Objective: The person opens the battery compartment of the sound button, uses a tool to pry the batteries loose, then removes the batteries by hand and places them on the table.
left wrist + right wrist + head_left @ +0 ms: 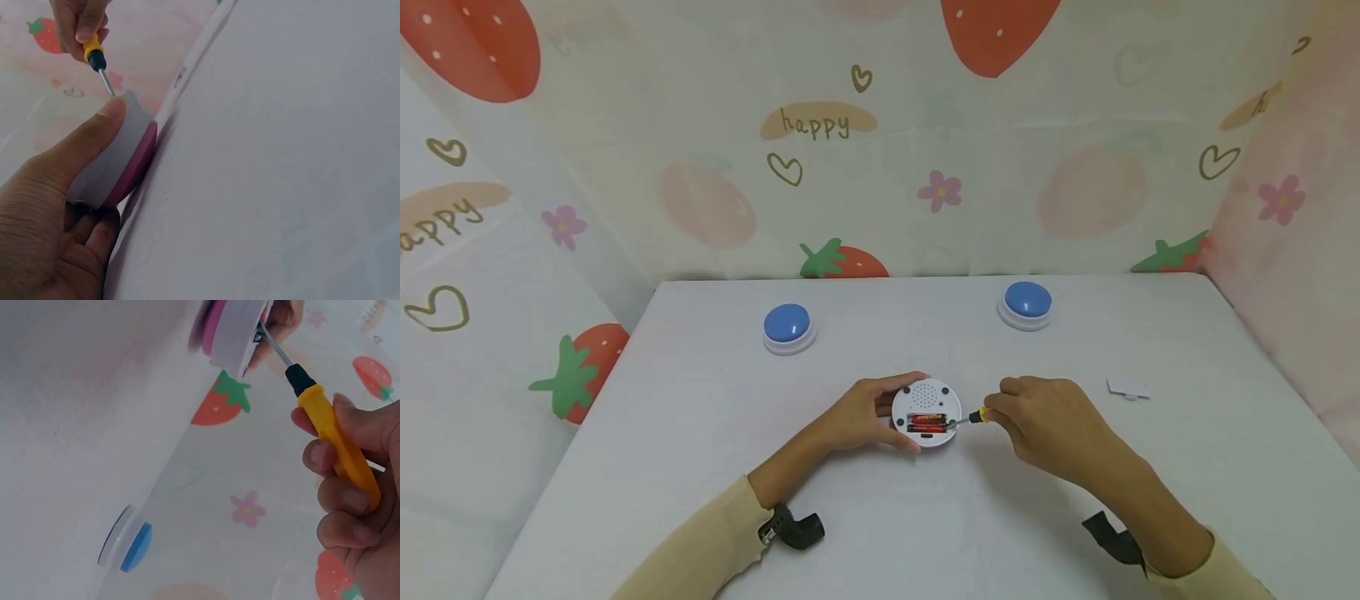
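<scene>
My left hand (859, 419) grips the rim of a round white push button (951, 404) that lies face down, thumb and fingers on either side. In the left wrist view its pink-purple dome (134, 169) faces the table. Two red batteries (927, 423) sit in its uncovered battery compartment. My right hand (1051, 423) holds a screwdriver (334, 437) by its yellow handle, fingers curled round it. The screwdriver's metal shaft (276, 345) slants into the compartment, with its tip at the right end of the batteries.
Two white buttons with blue domes stand farther back, a left one (787, 323) and a right one (1027, 302). A small white battery cover (1127, 389) lies right of my right hand. A patterned cloth (895, 167) hangs behind the white table (662, 500).
</scene>
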The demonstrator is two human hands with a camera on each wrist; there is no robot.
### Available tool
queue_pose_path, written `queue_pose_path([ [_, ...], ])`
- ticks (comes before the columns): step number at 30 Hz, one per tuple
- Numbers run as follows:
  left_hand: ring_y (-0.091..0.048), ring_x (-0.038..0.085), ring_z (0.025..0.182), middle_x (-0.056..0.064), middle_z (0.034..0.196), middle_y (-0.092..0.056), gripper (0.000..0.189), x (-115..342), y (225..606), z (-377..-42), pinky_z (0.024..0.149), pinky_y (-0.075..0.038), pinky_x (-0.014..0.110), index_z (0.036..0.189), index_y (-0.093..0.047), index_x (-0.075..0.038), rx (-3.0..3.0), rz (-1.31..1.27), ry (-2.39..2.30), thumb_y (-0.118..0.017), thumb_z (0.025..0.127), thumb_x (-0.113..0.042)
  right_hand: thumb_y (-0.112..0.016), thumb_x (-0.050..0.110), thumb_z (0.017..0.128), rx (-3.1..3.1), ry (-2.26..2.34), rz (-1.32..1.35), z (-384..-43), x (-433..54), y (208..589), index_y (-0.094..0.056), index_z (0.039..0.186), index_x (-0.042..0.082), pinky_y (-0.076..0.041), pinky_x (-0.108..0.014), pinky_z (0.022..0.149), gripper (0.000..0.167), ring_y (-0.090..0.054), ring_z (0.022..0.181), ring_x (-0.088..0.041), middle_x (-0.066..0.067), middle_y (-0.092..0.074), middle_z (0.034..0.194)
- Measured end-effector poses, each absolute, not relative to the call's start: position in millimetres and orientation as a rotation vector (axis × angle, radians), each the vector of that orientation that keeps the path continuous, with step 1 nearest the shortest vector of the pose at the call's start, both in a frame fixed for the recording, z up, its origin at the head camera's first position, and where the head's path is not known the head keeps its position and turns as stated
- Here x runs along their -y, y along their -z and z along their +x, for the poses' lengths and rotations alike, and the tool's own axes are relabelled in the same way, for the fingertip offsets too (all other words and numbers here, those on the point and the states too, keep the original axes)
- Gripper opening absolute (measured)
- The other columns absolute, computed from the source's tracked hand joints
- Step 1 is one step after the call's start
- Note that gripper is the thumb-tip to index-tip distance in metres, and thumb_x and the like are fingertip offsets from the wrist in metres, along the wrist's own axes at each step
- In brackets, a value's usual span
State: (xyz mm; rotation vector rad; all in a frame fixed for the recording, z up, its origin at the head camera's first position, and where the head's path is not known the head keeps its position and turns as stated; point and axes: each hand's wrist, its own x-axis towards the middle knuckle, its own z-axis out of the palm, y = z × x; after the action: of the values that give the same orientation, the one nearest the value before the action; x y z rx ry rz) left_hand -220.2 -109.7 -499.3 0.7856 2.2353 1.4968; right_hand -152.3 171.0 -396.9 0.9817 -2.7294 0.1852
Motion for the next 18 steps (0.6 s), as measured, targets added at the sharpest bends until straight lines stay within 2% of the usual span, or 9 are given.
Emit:
queue_pose_path([
  [9,-0.059,0.012,0.124,-0.003,0.148,-0.054,0.097,110.5,500.3,-219.5,0.104,-0.048,0.025,0.152,-0.048,-0.024,-2.205,0.812,-1.516,-0.096,0.068,-0.014,-0.087,0.013,0.08,2.738,-0.184,0.982,-149.9,-170.0,393.5,-0.08,0.096,0.012,-0.044,-0.017,0.054,0.018,-0.051,0.062,-0.009,0.003,-0.065,0.076],
  [18,-0.059,0.014,0.125,-0.001,0.148,-0.054,0.095,110.2,500.6,-219.8,0.103,-0.048,0.025,0.152,-0.049,-0.023,-2.192,0.82,-1.532,-0.096,0.069,-0.015,-0.088,0.01,0.078,2.698,-0.192,0.988,-146.3,-168.6,391.8,-0.08,0.095,0.011,-0.041,-0.017,0.051,0.018,-0.05,0.061,-0.009,0.003,-0.063,0.073],
])
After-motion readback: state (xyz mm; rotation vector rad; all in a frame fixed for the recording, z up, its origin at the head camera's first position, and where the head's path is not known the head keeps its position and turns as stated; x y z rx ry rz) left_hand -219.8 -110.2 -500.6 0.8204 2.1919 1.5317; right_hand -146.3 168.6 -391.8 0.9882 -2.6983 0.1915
